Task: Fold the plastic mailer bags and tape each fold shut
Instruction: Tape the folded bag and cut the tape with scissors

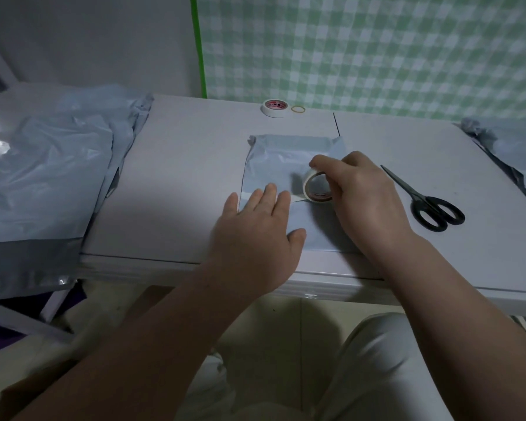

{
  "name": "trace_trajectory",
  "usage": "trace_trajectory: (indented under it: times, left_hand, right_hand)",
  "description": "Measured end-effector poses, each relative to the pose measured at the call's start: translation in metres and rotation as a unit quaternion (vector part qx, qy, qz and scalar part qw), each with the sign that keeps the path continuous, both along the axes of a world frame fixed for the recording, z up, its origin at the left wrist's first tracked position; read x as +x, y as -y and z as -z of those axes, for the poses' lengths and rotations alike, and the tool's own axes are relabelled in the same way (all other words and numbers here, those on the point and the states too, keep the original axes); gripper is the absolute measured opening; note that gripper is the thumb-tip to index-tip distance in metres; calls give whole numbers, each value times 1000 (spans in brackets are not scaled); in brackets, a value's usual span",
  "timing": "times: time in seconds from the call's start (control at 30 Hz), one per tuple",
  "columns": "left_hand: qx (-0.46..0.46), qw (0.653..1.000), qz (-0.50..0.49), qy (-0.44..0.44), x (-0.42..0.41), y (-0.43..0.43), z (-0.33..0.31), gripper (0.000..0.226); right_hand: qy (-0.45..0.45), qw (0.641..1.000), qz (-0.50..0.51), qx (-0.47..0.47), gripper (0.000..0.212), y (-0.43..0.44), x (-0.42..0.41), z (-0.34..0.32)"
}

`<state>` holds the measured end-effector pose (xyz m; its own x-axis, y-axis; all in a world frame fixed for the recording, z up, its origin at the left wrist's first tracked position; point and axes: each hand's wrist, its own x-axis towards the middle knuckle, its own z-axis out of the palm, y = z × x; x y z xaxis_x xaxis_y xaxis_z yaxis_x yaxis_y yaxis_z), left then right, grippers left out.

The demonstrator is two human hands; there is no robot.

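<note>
white table (179,177): folded mailer bag (274,159) flat beneath both grips. left grip (255,238) straight-fingered, pressing fold; right grip (365,192) curled round tape roll (308,186). advise pulling tape taut, low, across fold.

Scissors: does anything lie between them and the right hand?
Nothing visible does. The scissors lie on bare table just right of the right hand. That hand, though, grips the tape roll, while the left hand presses flat on the folded bag.

Dim, soft shadows, perhaps slight edge distortion.
</note>
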<state>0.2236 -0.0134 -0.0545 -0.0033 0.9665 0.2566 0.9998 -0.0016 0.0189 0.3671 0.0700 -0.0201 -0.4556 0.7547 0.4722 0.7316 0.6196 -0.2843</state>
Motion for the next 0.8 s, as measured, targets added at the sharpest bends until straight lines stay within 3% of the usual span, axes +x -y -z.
trace_trajectory:
  times: [0.2,0.33,0.43,0.6,0.8]
  left_hand:
    - [-26,1000,-6,1,1,0,-3,66]
    - [-55,998,-16,-21,6,1,-11,71]
    - [-76,996,-37,-32,12,1,-12,65]
    - [-96,993,-57,-39,16,-2,-15,61]
    - [-56,996,-61,-38,3,6,-12,58]
  right_hand:
    - [87,996,0,10,45,5,2,-4]
    - [99,995,8,27,43,6,2,-1]
    - [68,997,24,28,48,7,1,3]
    - [-85,992,56,-75,48,11,-4,12]
    - [-77,991,64,-90,56,11,-4,18]
